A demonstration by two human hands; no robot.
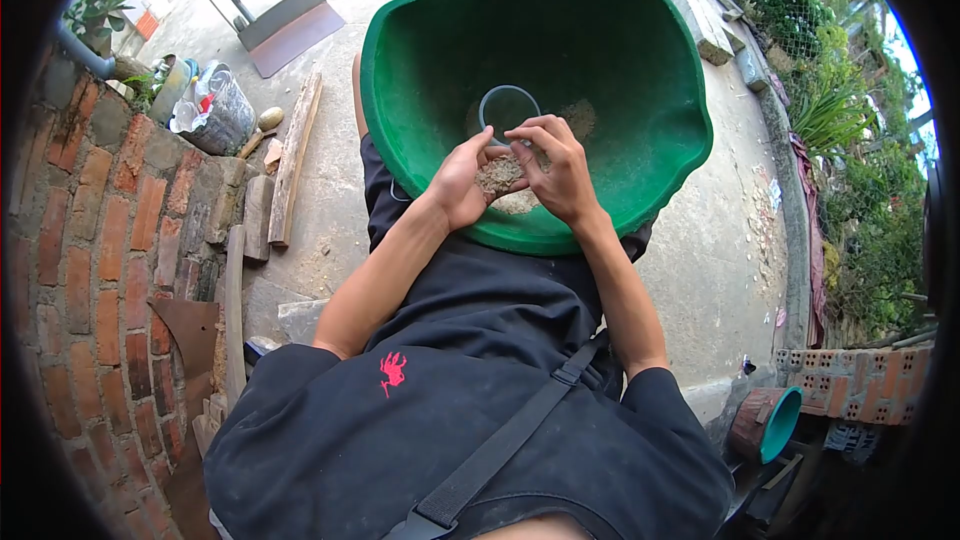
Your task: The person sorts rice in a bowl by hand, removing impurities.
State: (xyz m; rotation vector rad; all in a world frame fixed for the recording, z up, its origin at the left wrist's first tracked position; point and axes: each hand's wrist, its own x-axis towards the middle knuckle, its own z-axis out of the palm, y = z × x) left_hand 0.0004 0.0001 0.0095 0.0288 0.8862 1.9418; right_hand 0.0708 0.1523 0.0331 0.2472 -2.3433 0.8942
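Note:
A large green tub (640, 90) rests tilted on my lap, its wide mouth facing me. Over its near rim, my left hand (465, 183) is cupped palm-up around a small heap of pale, grainy material (497, 176). My right hand (558, 165) is bent over that heap with thumb and fingers drawn together; whatever lies between the fingertips is too small to make out. Just beyond both hands stands a round, see-through container (509, 105) with a grey rim, partly hidden by my fingers. More loose grains (578, 120) lie on the tub's inner wall and below my hands.
To the left are a brick wall (110, 290), a wooden beam (296, 160) and a stained bucket (218, 110). A hand truck (290, 30) stands on the concrete ahead. Planks (690, 10) and plants line the right side, with a teal-lined pot (780, 425) lower down.

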